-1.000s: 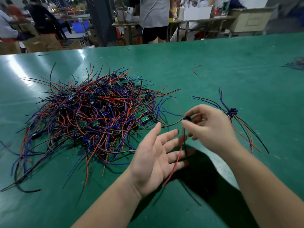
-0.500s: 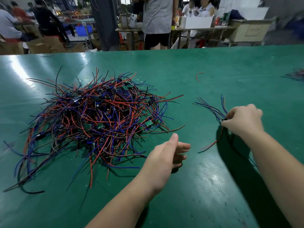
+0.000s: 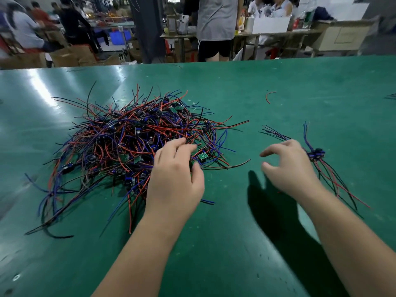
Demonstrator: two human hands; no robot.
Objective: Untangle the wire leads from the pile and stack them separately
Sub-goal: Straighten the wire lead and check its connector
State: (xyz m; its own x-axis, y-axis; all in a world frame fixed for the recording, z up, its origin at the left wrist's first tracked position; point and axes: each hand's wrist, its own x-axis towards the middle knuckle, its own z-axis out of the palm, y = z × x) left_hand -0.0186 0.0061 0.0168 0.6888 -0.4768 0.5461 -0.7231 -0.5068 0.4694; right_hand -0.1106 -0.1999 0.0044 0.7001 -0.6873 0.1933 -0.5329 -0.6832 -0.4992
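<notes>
**Left hand point(image 3: 175, 176) digging into pile point(image 3: 128, 142), right hand point(image 3: 293, 166) empty**

Pile is lying left of centre on the glossy green table point(image 3: 300, 93). It's thin insulated leads in red, blue and black, looping and crossing in a loose mound. Small green circuit boards point(image 3: 202, 155) and blocky black components are showing through.

Left hand is reaching into the pile's near right edge, fingers curling down among the wires, thumb closing toward them. Motion blur there, so can't tell whether it's actually pinching a lead.

Right hand is hovering over the table between pile and sorted stack point(image 3: 317, 154), fingers loosely bent, gripping nothing.

Stack is lying just right of that hand: a few leads with their dark blue-black bodies bunched together. Blue ends are fanning away from the person, red and black ends trailing toward the near right.

A short curved red wire scrap point(image 3: 269, 96) is lying alone farther back.
</notes>
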